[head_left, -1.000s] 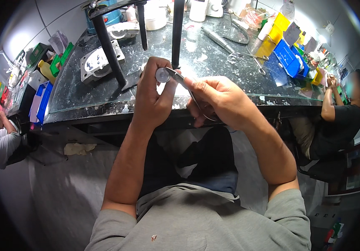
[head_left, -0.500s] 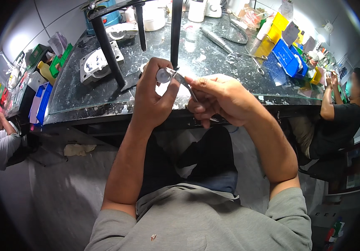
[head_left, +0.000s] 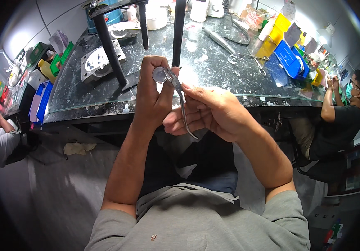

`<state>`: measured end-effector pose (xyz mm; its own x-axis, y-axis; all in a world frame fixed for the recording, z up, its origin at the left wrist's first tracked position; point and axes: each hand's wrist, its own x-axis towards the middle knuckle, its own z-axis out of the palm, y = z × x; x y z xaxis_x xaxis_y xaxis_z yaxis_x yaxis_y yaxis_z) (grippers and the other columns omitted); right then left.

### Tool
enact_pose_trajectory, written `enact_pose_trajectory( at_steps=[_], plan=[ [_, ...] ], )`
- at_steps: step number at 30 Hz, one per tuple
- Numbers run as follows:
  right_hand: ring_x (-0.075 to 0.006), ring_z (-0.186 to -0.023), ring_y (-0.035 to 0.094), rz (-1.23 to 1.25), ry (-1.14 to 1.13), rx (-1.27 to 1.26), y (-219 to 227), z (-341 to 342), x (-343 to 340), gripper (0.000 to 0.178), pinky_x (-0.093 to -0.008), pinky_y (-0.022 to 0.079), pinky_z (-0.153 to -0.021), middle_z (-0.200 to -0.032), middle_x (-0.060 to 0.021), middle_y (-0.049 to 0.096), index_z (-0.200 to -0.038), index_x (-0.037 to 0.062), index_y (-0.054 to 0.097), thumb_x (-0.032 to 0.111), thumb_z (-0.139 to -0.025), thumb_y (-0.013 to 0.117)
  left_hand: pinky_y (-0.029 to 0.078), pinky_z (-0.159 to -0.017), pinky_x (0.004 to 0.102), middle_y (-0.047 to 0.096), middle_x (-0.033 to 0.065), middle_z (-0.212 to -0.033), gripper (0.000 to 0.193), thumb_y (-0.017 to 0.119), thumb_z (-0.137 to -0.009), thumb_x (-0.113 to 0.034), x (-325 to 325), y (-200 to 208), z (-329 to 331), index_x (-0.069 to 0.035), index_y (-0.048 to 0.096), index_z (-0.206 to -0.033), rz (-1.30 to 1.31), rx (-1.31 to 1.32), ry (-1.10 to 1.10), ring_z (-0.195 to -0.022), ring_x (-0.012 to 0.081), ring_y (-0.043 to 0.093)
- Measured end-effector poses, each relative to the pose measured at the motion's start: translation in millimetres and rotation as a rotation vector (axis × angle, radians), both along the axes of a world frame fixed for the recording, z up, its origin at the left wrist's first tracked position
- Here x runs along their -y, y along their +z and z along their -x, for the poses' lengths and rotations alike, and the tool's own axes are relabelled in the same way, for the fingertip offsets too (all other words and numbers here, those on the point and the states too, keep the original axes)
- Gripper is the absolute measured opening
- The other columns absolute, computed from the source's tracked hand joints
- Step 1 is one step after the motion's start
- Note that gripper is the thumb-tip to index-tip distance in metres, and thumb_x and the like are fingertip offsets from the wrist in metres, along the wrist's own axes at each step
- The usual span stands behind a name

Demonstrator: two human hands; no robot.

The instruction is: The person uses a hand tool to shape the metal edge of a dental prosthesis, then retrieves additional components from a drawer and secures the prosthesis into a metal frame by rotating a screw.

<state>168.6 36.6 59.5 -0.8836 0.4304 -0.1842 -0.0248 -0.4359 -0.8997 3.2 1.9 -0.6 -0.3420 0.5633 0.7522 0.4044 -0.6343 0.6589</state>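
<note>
My left hand [head_left: 151,98] is closed around a small round piece with a pale, glassy-looking face [head_left: 160,75], its thumb and fingers on either side. The jaws of small metal pliers [head_left: 183,106] meet the right edge of this piece. My right hand [head_left: 217,112] has its thumb against the pliers near the joint, while its other fingers lie loosely curled behind a handle. One curved handle shows, pointing down toward my lap; the other is hidden. Both hands are raised at the table's front edge.
Black metal legs of a stand [head_left: 109,50] rise just beyond my hands. A metal block with a white top [head_left: 100,60] lies left on the dark, stained table [head_left: 73,92]. A grey handpiece [head_left: 218,39], scissors [head_left: 258,63] and blue bins [head_left: 288,58] lie right. People sit at both sides.
My right hand has shifted slightly down and left, its fingers loosening. The pliers have turned so that a handle now shows plainly, pointing down. The left hand keeps its hold with a small movement.
</note>
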Motion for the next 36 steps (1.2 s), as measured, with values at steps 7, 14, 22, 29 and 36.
enact_pose_trajectory(
  at_steps=[7,14,22,29,36],
  plan=[
    [-0.0304,-0.081,0.071,-0.018,0.01,0.081,11,-4,-2,0.045,-0.0412,0.061,-0.076,-0.088,-0.0224,0.068,-0.096,-0.0071,0.056,0.036,-0.102,0.048,0.043,-0.074,0.0282,0.047,0.0057,-0.088,0.016,0.058,-0.091,0.001,0,-2,-1,-0.003,0.045,-0.1,-0.018,0.01,-0.044,-0.08,0.0135,0.047],
    [-0.0199,-0.065,0.061,-0.197,-0.052,0.149,1,-3,-2,0.041,-0.0377,0.061,-0.068,-0.074,-0.0096,0.057,-0.096,-0.0046,0.057,0.036,-0.102,0.05,0.043,-0.073,0.0282,0.047,0.0054,-0.087,0.018,0.058,-0.089,0.003,-1,-1,0,-0.003,0.045,-0.1,-0.013,-0.07,0.01,-0.078,0.0138,0.048],
    [-0.0335,-0.085,0.072,-0.065,0.044,0.113,11,-6,-13,0.041,-0.0406,0.06,-0.078,-0.094,-0.025,0.069,-0.103,-0.0059,0.059,0.035,-0.1,0.053,0.044,-0.096,0.0302,0.044,0.0023,-0.099,0.016,0.051,-0.093,0.003,5,-4,2,-0.006,0.043,-0.104,0.087,-0.032,-0.094,-0.094,0.0085,0.045],
    [-0.024,-0.072,0.07,-0.141,0.001,0.186,14,-6,-17,0.041,-0.0359,0.061,-0.071,-0.082,-0.0162,0.068,-0.088,-0.001,0.06,0.039,-0.098,0.056,0.043,-0.096,0.0318,0.045,0.0031,-0.099,0.019,0.053,-0.09,0.004,5,-4,3,-0.006,0.044,-0.104,0.092,-0.035,-0.091,-0.094,0.0107,0.047],
    [-0.0224,-0.075,0.07,-0.4,0.0,0.221,8,-7,-19,0.041,-0.0337,0.06,-0.068,-0.083,-0.0149,0.069,-0.092,-0.0014,0.062,0.039,-0.098,0.057,0.043,-0.076,0.03,0.051,0.0063,-0.085,0.018,0.061,-0.083,0.004,0,-1,-1,-0.003,0.049,-0.094,0.021,-0.034,-0.015,-0.08,0.0169,0.05]
  ],
)
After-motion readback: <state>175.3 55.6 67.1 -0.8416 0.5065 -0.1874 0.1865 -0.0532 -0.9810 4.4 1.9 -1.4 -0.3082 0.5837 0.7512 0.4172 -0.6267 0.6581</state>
